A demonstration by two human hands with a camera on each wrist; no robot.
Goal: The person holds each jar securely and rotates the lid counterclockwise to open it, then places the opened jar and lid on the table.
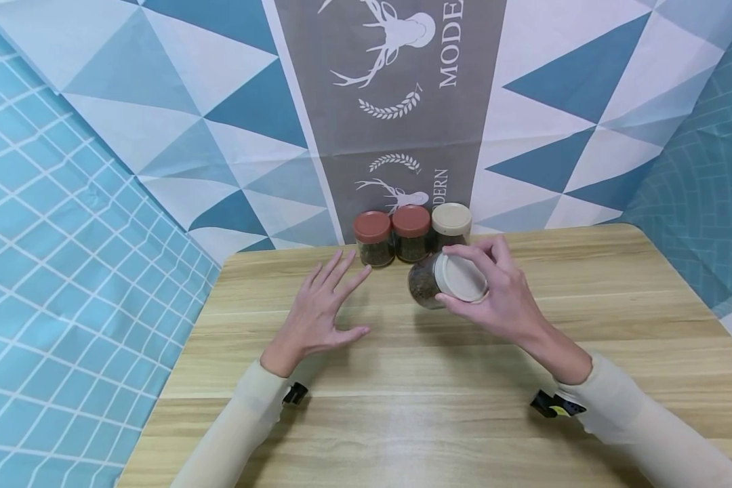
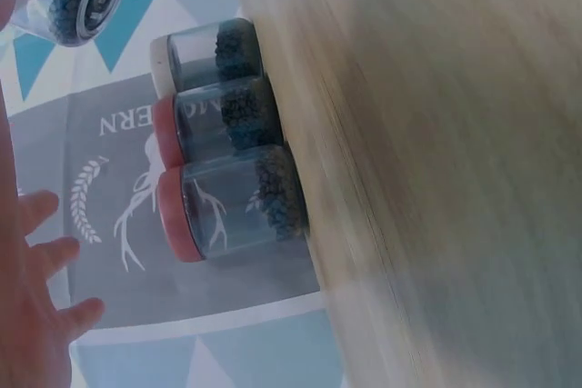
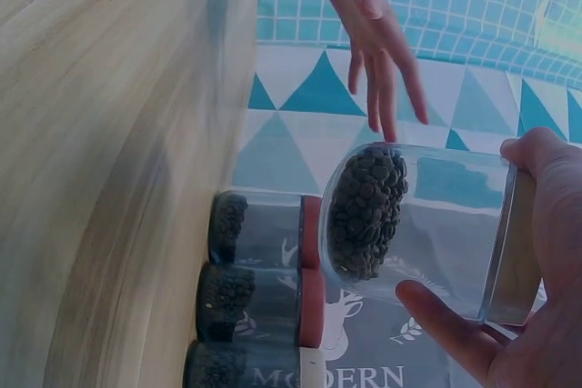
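Observation:
My right hand grips a clear jar by its cream lid; dark pellets fill its lower part. The jar is held tilted above the table, before a row of three similar jars. That row has a left red-lidded jar, a middle red-lidded jar and a cream-lidded jar at its right, each with dark contents. My left hand hovers over the table, fingers spread, near the left red-lidded jar, holding nothing.
The wooden table ends at a patterned cloth backdrop just behind the row of jars. Blue tiled-print cloth hangs along the left, and another blue cloth on the right.

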